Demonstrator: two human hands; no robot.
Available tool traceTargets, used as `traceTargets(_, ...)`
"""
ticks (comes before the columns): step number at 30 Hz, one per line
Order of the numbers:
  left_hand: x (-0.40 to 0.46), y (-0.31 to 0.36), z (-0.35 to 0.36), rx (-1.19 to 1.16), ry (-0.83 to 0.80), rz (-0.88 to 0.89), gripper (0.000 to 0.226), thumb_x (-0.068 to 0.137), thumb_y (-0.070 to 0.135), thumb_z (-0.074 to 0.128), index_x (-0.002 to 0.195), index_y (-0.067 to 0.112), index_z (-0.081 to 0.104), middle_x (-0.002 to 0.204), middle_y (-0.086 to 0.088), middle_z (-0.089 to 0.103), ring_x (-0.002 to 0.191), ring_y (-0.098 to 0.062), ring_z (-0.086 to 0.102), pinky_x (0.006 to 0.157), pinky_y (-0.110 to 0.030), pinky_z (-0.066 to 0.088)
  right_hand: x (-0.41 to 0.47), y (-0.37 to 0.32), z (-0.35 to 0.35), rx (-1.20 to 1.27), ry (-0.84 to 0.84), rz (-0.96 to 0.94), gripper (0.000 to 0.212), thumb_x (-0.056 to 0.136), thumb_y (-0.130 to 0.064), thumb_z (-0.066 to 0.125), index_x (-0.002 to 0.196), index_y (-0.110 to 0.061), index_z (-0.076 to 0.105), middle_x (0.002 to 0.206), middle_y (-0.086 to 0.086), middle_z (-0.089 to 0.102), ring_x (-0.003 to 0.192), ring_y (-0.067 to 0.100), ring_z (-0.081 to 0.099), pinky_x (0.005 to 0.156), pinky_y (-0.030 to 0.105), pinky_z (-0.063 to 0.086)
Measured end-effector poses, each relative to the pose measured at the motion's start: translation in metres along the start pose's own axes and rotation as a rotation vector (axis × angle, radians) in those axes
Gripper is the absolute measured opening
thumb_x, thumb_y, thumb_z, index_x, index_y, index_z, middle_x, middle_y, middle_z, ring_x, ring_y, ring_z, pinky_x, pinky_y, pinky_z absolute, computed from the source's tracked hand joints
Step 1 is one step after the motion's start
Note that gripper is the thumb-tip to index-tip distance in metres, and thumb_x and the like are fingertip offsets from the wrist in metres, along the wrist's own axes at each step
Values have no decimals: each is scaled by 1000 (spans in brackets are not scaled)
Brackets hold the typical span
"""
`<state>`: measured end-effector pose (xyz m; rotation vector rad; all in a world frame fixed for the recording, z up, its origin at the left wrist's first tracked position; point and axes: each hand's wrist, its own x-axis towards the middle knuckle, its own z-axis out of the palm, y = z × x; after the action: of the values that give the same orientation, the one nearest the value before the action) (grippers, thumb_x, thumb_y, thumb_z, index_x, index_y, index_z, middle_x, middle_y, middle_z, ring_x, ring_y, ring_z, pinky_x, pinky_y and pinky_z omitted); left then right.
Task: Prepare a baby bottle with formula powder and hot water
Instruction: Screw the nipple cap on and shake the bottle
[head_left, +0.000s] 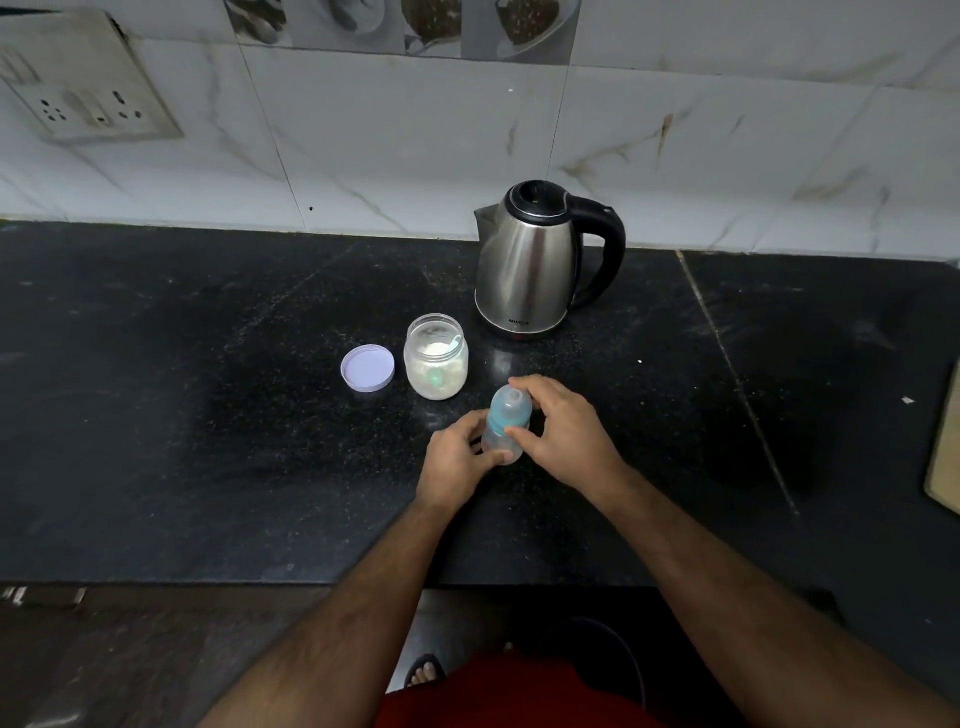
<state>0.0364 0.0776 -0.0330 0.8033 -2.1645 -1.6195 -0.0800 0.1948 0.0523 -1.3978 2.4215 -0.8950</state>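
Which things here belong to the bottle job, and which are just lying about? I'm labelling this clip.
Belongs: baby bottle, gripped by left hand and right hand; open powder jar; its lid; kettle.
Lying about: wall socket; board at the counter's right edge.

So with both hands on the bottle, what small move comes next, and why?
Probably unscrewing the top: the left hand grips the clear plastic baby bottle while the right hand holds its blue collar; the glass powder jar already stands open.

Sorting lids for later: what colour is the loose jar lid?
Pale lilac lid, seen in the head view.
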Motion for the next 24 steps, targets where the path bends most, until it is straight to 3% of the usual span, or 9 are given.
traceTargets(3,-1,5,-3,32,-20,10,60,73,18,86,127,24,63,113,14,71,107,0,66,95,-29,56,-5,0,6,-30,-25,30,71,79,-17,76,142,-22,43,137,2,56,124,22,53,105,39,42)
traceTargets(6,-3,7,-6,63,-46,-6,74,74,21,87,141,22,53,129,4,67,116,-8,64,85,-17,56,-11,2,13,85,-44,139,91,78,-13,76,152,-25,26,143,2,52,131,19,49,110,37,40)
traceTargets(9,-15,5,-12,163,3,-15,79,78,18,84,147,17,46,140,-2,59,128,-13,56,103,-28,51,-15,7,20,211,-43,283,96,78,-12,77,155,-26,20,144,5,52,132,20,49,111,37,39)
traceTargets(13,-38,-3,-19,277,35,38,66,85,26,77,144,17,51,141,-2,59,128,-15,56,109,-33,46,-12,11,25,333,-66,367,93,75,-15,83,151,-27,30,145,3,51,133,17,48,109,36,40)
traceTargets(17,-60,-13,-25,421,51,134,53,90,31,70,140,19,55,144,0,57,134,-14,51,110,-21,33,-7,7,36,379,-72,356,78,74,-16,84,140,-23,44,136,-1,58,127,15,52,110,43,42)
traceTargets(24,-84,-33,-27,715,-18,242,55,95,44,60,142,16,52,154,-6,44,149,-21,30,122,-34,15,-13,6,44,376,-9,370,66,75,-17,84,133,-17,52,132,2,62,122,16,57,106,39,46)
